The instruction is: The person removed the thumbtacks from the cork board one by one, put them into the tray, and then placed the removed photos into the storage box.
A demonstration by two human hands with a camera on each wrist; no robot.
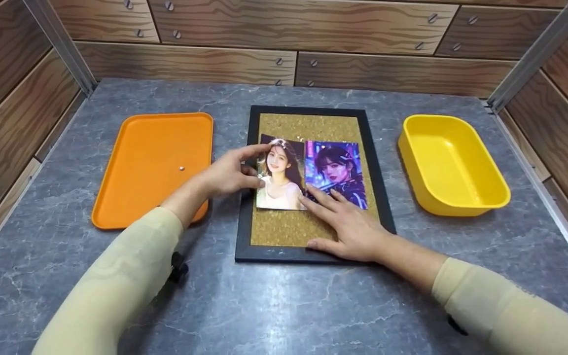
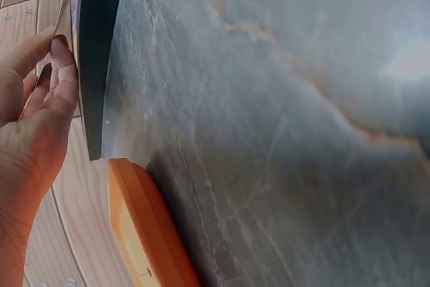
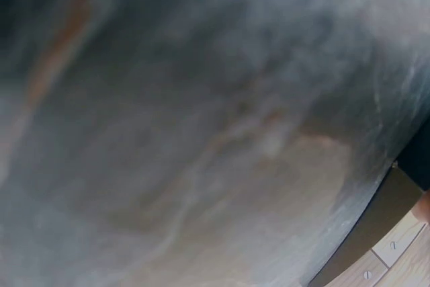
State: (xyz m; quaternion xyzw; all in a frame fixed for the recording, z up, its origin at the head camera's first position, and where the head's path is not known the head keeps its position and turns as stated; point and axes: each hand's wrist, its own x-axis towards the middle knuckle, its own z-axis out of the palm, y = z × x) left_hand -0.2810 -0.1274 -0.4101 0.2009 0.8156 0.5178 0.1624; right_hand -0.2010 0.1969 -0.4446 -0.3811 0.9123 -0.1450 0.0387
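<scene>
A cork board [image 1: 284, 229] in a black frame lies flat with two photo prints side by side on it. My left hand [image 1: 230, 172] grips the left edge of the left print, a portrait of a person in a white top [image 1: 281, 170]; in the left wrist view the left hand [image 2: 40, 99] has its fingers at the edge of a thin print [image 2: 65, 8]. My right hand [image 1: 350, 224] is spread on the board. Its fingertips rest where the prints meet, beside the purple-blue portrait print [image 1: 336, 167], and its thumb lies near the lower frame.
To the left lies an orange tray [image 1: 151, 148] with a small shiny pin-like piece [image 1: 181, 168] on it. A yellow bin [image 1: 451, 167] stands on the right. Wood-patterned panels [image 1: 294, 29] enclose the grey marbled table [image 1: 284, 305] at the back and sides.
</scene>
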